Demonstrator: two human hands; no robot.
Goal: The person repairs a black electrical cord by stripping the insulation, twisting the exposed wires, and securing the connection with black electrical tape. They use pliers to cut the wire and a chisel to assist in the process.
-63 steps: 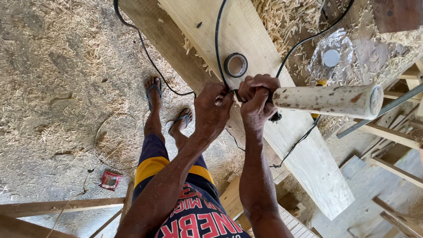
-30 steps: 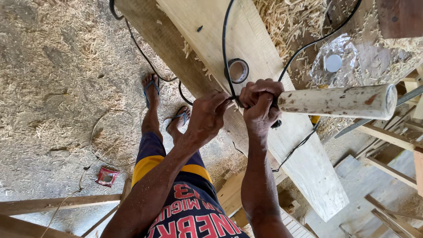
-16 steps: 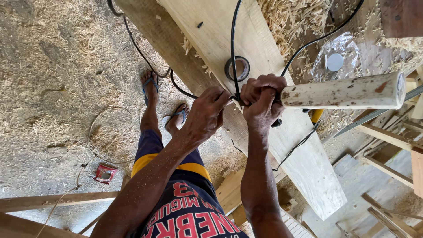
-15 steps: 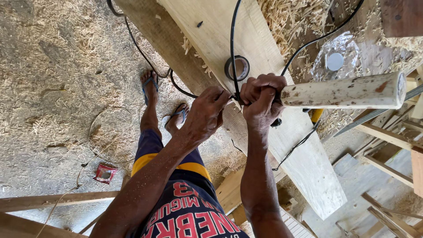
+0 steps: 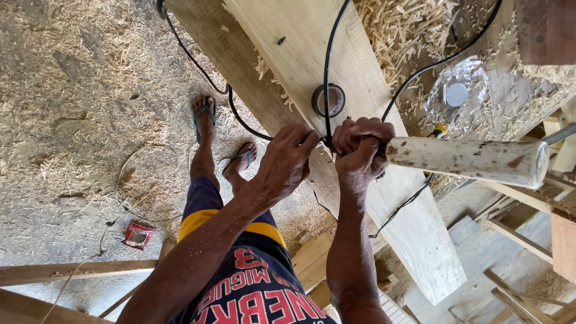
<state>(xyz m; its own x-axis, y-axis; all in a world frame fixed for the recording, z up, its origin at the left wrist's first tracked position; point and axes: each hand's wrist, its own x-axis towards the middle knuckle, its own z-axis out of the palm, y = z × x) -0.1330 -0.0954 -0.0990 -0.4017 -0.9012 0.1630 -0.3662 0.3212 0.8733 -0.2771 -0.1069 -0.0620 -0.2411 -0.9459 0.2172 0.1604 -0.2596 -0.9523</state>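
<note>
My right hand [image 5: 358, 150] is clenched around the end of a pale round wooden pole [image 5: 468, 161] that sticks out to the right. My left hand [image 5: 287, 161] is right beside it, its fingers pinched on a black cable [image 5: 327, 66] that runs up across a wide light plank [image 5: 312, 54]. A roll of black tape [image 5: 329, 100] lies on the plank just above both hands. The spot where the cable meets the pole is hidden by my fingers.
Wood shavings cover the ground and the bench top [image 5: 414, 30]. A crumpled clear wrapper with a round lid [image 5: 455, 95] lies at the right. My sandalled feet [image 5: 207, 114] stand below the plank. A red packet [image 5: 138, 235] lies on the ground; timber offcuts [image 5: 522, 240] lie lower right.
The pole has tilted slightly and shifted right in my right hand. My left hand has stayed against the cable, which now runs straighter up the plank. The view has drifted a little.
</note>
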